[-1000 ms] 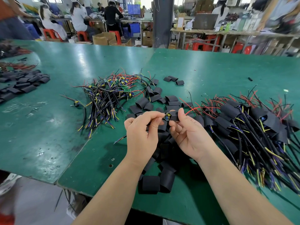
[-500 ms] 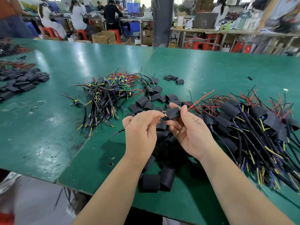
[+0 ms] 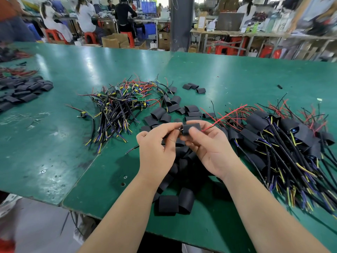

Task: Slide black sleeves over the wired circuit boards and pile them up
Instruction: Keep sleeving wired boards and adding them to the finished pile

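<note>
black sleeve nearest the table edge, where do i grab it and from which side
Take the nearest sleeve from above, on its left half: a neighbouring sleeve crowds its right side, while the left edge is free. Pinch across near and far edges; it lies flat, so a light pinch should lift it.

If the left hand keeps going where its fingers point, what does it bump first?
Most likely the black sleeve the right hand pinches; the left hand, pinching a wired circuit board, points straight at it. Depth is unclear.
</note>
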### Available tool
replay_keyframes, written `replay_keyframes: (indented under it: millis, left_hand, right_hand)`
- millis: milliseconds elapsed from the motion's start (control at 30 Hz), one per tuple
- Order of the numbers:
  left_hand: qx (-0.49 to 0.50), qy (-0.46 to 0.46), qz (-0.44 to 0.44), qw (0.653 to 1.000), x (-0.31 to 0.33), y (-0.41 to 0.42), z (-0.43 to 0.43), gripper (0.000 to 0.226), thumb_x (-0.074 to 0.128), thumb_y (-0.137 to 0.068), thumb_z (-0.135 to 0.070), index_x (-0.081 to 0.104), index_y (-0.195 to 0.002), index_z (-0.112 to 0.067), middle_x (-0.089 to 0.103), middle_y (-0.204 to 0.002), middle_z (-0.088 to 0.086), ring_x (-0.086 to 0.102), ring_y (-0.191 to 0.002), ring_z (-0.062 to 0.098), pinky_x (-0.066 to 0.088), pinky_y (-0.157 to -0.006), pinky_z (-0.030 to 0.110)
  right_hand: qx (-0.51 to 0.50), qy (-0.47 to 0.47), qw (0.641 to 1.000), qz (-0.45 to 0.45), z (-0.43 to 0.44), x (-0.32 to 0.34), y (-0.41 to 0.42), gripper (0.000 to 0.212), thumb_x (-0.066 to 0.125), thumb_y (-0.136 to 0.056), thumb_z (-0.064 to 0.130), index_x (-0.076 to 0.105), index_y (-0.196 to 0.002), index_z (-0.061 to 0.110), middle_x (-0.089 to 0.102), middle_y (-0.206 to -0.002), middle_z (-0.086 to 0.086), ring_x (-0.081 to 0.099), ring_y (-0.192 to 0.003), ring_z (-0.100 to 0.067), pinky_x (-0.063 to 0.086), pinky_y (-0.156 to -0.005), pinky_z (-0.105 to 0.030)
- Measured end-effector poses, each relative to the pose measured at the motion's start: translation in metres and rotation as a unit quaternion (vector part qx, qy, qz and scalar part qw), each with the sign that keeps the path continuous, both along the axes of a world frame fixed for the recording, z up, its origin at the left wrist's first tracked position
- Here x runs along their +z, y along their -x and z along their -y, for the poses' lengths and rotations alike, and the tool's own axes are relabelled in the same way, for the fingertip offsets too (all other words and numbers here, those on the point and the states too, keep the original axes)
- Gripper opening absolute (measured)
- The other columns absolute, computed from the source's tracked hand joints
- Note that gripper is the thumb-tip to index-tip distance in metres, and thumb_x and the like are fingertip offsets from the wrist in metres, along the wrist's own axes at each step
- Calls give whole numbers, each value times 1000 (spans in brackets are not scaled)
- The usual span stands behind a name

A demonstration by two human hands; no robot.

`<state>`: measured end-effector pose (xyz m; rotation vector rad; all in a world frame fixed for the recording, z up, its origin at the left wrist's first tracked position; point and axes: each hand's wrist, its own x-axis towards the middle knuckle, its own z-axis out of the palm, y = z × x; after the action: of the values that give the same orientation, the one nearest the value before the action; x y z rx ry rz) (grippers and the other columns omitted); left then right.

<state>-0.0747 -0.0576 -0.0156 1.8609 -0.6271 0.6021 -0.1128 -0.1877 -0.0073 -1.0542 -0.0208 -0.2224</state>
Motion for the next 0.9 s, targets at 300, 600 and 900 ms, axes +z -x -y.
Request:
replay_keyframes:
  millis: [300, 600, 900]
  left_hand:
    - [-12, 23, 0, 1000, 1, 2, 1, 24, 56, -90, -19, 59, -95, -42, 64, -84, -27, 61, -77, -2, 36, -88, 42]
    - [1, -1, 46, 999, -3, -3, -4, 22, 62, -88, -20, 64, -95, -41, 66, -82, -21, 60, -73, 2, 29, -82, 31]
    - [8, -17, 51, 999, -7, -6, -6, 23, 66, -85, -20, 64, -93, -41, 66, -80, -20, 57, -69, 0, 27, -81, 29]
  right_hand:
    - [-16, 4, 1000, -13, 0, -1, -1, 28, 70, -64, 4, 65, -91, 12, 72, -73, -5, 69, -61, -16, 52, -55, -19]
    - [-30, 13, 999, -6, -1, -5, -1, 29, 70, -62, 3, 67, -90, 10, 70, -70, -5, 65, -59, -14, 53, -60, -20]
    - [-11, 97, 995, 1, 2, -1, 2, 45, 71, -64, 5, 68, -108, 11, 72, -97, -5, 64, -83, -13, 52, -76, -21]
